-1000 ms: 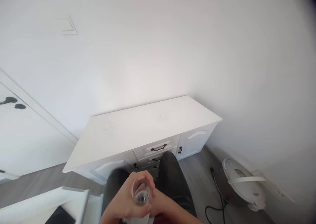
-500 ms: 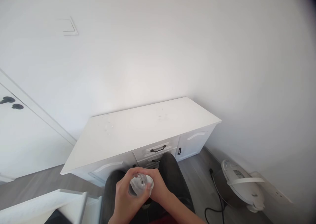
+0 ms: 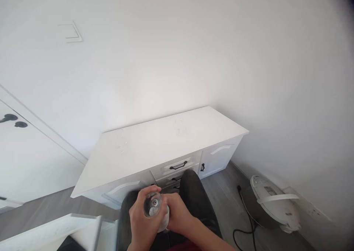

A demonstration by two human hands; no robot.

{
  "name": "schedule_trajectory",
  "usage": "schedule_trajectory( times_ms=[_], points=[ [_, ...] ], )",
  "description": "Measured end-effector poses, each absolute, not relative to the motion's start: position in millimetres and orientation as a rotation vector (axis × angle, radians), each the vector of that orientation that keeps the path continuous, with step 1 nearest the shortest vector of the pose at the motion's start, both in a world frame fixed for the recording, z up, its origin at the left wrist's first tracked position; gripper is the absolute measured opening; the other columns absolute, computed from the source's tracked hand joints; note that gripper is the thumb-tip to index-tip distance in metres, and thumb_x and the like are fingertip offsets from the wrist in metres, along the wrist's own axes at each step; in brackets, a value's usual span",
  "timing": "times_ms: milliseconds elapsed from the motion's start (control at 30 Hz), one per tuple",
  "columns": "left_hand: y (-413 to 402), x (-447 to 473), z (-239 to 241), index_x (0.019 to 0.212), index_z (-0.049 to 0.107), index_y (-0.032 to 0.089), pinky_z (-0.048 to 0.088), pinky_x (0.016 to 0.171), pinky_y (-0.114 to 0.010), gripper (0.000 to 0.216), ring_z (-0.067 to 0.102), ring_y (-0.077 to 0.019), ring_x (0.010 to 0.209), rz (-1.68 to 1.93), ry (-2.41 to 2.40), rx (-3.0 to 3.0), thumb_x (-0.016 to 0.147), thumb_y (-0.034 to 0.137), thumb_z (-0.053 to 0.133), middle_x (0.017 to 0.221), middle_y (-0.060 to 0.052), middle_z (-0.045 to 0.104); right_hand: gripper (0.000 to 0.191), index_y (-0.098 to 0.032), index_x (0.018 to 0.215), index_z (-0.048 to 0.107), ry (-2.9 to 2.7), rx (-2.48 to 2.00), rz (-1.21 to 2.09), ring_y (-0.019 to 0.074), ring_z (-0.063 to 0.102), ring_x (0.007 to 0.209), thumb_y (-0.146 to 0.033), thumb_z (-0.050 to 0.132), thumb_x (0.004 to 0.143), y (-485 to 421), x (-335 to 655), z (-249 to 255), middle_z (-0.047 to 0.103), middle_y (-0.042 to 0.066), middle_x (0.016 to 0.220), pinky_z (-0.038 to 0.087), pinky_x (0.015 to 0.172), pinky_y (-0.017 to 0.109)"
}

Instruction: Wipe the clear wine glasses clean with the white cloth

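- My left hand (image 3: 142, 221) is curled around a clear glass (image 3: 153, 205), with my fingers wrapped tight on its side.
- I look right down into the glass and see its round bottom.
- My right hand (image 3: 178, 218) is closed on a white cloth (image 3: 165, 218) and presses it against the glass.
- The glass is low in front of me, over my lap, not on anything.
- My legs (image 3: 193, 195) are under my hands, in dark trousers.
- At the bottom left is a white piece of furniture (image 3: 80, 225), near my knee. I cannot tell what it is.
- The floor (image 3: 49, 206) is grey wood.
- On the floor to my right lies a round white machine with a lid (image 3: 272, 203).
- A black cord (image 3: 243, 221) runs over the floor just beside it.
- In front of my knees stands a long white desk (image 3: 155, 147).
- Its top is flat and white, with a few faint marks on it.
- It has small drawers in the middle with black handles (image 3: 177, 166), and a door on each side.
- Behind the desk is a plain white wall (image 3: 171, 59).
- High on the wall, to the left, is a white square plate (image 3: 72, 32).
- Far to the left is a white door with a dark handle (image 3: 9, 118).
- The desk sits in the corner where two walls meet.
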State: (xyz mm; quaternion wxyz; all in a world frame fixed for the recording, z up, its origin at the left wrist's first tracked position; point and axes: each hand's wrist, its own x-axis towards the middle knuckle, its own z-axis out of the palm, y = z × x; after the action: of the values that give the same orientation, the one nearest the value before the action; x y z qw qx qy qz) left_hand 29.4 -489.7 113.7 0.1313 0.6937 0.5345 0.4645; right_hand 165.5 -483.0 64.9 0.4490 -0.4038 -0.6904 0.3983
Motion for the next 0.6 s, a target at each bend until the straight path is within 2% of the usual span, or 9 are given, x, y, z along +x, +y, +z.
schedule_trajectory(
  times_ms=[67,133,167,233,267,333,433,500,600],
  points=[
    [-489.7,36.5,108.0,0.106,0.063,0.026,0.061,0.082,-0.035,0.030,0.074,-0.0232,0.092,1.276,1.494,2.049,0.079,0.031,0.075,0.099,-0.003,0.076,0.008,-0.020,0.074,0.064,-1.767,-1.097,0.945,0.0141,0.060,0.066,-0.026,0.068,0.077,-486.0,159.9,58.6,0.069,-0.002,0.074,0.041,0.061,0.022],
    [-489.2,41.6,104.7,0.114,0.061,0.028,0.059,0.091,-0.039,0.042,0.071,-0.0261,0.107,1.175,1.409,2.062,0.076,0.028,0.078,0.115,-0.005,0.074,0.008,-0.020,0.073,0.064,-1.762,-1.217,0.869,0.0137,0.060,0.064,-0.024,0.064,0.080,-484.0,161.0,50.2,0.069,-0.003,0.072,0.040,0.060,0.021],
    [-488.6,42.8,103.8,0.124,0.058,0.028,0.056,0.098,-0.044,0.056,0.065,-0.0294,0.120,1.128,1.366,2.063,0.073,0.029,0.082,0.129,-0.008,0.068,0.008,-0.021,0.073,0.065,-1.753,-1.263,0.834,0.0141,0.061,0.064,-0.022,0.063,0.080,-479.8,165.4,45.7,0.069,-0.002,0.071,0.041,0.060,0.022],
    [-486.6,41.4,102.9,0.145,0.042,0.029,0.045,0.112,-0.053,0.087,0.044,-0.0351,0.143,1.060,1.319,2.045,0.069,0.032,0.086,0.156,-0.012,0.045,0.009,-0.021,0.076,0.069,-1.717,-1.311,0.783,0.0164,0.064,0.067,-0.019,0.061,0.079,-463.0,183.6,37.5,0.072,-0.001,0.074,0.045,0.064,0.023],
    [-485.3,39.1,102.4,0.150,0.034,0.030,0.039,0.116,-0.056,0.093,0.034,-0.0358,0.149,1.031,1.321,2.027,0.072,0.035,0.084,0.162,-0.012,0.035,0.015,-0.022,0.081,0.072,-1.672,-1.317,0.777,0.0181,0.067,0.072,-0.016,0.058,0.078,-450.0,197.4,34.2,0.075,0.000,0.079,0.049,0.069,0.025],
    [-482.8,32.8,101.1,0.148,0.038,0.031,0.036,0.117,-0.057,0.071,0.032,-0.0333,0.150,0.957,1.335,1.989,0.087,0.039,0.072,0.163,-0.011,0.033,0.028,-0.020,0.093,0.076,-1.530,-1.351,0.745,0.0219,0.071,0.085,-0.012,0.054,0.077,-416.0,233.0,30.3,0.078,0.003,0.090,0.053,0.079,0.029],
    [-482.2,25.2,99.6,0.123,0.059,0.030,0.039,0.115,-0.050,0.027,0.043,-0.0289,0.143,0.801,1.310,1.969,0.098,0.039,0.054,0.154,-0.008,0.045,0.026,-0.018,0.093,0.078,-1.372,-1.558,0.560,0.0274,0.072,0.097,-0.019,0.060,0.076,-356.4,292.9,30.0,0.079,0.008,0.099,0.053,0.089,0.033],
    [-486.0,24.5,100.0,0.114,0.062,0.029,0.041,0.114,-0.044,0.020,0.048,-0.0270,0.138,0.695,1.253,1.969,0.098,0.038,0.054,0.148,-0.008,0.050,0.025,-0.017,0.094,0.079,-1.380,-1.730,0.433,0.0278,0.072,0.096,-0.021,0.062,0.076,-321.3,325.0,31.6,0.079,0.009,0.098,0.054,0.086,0.032],
    [-495.7,28.1,99.9,0.112,0.062,0.029,0.042,0.111,-0.037,0.019,0.053,-0.0245,0.132,0.456,1.078,2.007,0.094,0.033,0.062,0.142,-0.006,0.055,0.025,-0.015,0.094,0.080,-1.405,-1.978,0.347,0.0287,0.072,0.095,-0.018,0.064,0.075,-283.9,350.4,32.2,0.078,0.013,0.093,0.054,0.080,0.030]
  ],
)
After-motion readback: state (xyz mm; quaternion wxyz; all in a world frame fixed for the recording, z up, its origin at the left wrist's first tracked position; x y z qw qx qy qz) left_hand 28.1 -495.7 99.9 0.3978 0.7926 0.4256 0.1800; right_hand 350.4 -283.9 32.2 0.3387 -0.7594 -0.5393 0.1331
